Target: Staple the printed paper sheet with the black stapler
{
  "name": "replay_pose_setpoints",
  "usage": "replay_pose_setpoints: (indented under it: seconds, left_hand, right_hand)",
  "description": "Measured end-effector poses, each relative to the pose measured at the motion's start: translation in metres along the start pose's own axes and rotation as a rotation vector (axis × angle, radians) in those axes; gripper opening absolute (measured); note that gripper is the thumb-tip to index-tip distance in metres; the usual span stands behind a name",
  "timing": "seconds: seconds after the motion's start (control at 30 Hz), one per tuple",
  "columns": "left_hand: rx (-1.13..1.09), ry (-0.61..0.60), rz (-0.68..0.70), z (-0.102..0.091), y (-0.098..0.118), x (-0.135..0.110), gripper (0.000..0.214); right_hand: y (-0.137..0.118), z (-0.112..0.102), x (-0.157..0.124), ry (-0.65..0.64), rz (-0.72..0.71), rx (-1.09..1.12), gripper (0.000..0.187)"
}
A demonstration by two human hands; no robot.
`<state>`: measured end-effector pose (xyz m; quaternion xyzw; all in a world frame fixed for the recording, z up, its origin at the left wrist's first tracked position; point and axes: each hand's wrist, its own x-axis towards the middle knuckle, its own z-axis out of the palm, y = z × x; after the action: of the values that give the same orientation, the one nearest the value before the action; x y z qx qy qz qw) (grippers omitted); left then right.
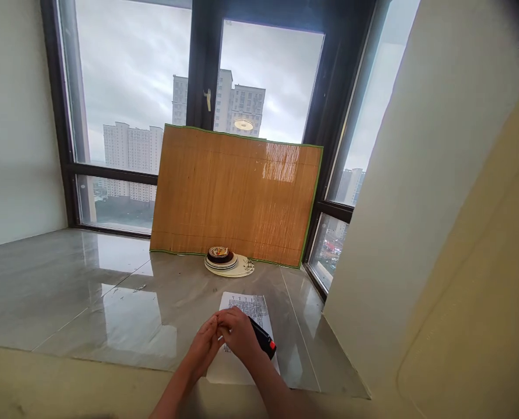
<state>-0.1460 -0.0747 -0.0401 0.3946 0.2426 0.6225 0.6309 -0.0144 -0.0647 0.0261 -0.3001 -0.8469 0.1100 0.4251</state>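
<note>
Left hand (201, 344) and right hand (236, 330) meet over the near printed sheet (226, 372), its text too small to read; fingertips touch, pinching what, I cannot tell. Right, a black red-ended object (262, 336); far, stacked dishes (221, 265).

Bare Skin to the Forearms

The left hand (205, 340) and right hand (240, 333) are bare, with slender, rounded fingers (226, 318); the wrists (252, 353) are bare too, narrower than the forearms; the left forearm (176, 387) and right forearm (270, 382) show uncovered down to the lower edge of the head view, each smooth in outline and widening from the wrist; finer markings are too small to make out.
</note>
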Motion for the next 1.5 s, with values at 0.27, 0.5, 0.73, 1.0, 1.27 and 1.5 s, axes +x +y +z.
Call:
replay_pose_setpoints:
  seconds: [0.27, 0.5, 0.73, 1.0, 1.27, 1.5]
  left_hand:
    - [0.520, 0.224, 0.090, -0.006, 0.024, 0.006, 0.058]
    - [1.896, 0.386, 0.043, -0.036, 0.022, 0.005, 0.048]
    - [2.032, 0.342, -0.049, -0.035, 0.019, 0.006, 0.052]
    - [2.056, 0.342, -0.030, -0.034, 0.020, 0.003, 0.050]
    - [2.004, 0.250, 0.027, -0.031, 0.038, 0.076, 0.041]
    - [1.927, 0.099, 0.078, -0.040, 0.022, 0.124, 0.043]
  right_hand:
    - [0.018, -0.038, -0.020, 0.323, 0.229, 0.063, 0.014]
    - [0.142, -0.116, -0.034, 0.429, 0.633, -0.247, 0.015]
    - [0.213, -0.111, -0.006, 0.304, 0.647, -0.273, 0.013]
    - [0.232, -0.107, -0.029, 0.160, 0.719, -0.281, 0.018]
    - [0.180, -0.086, -0.070, 0.017, 0.714, -0.465, 0.022]
    - [0.177, -0.084, -0.065, -0.060, 0.723, -0.534, 0.023]
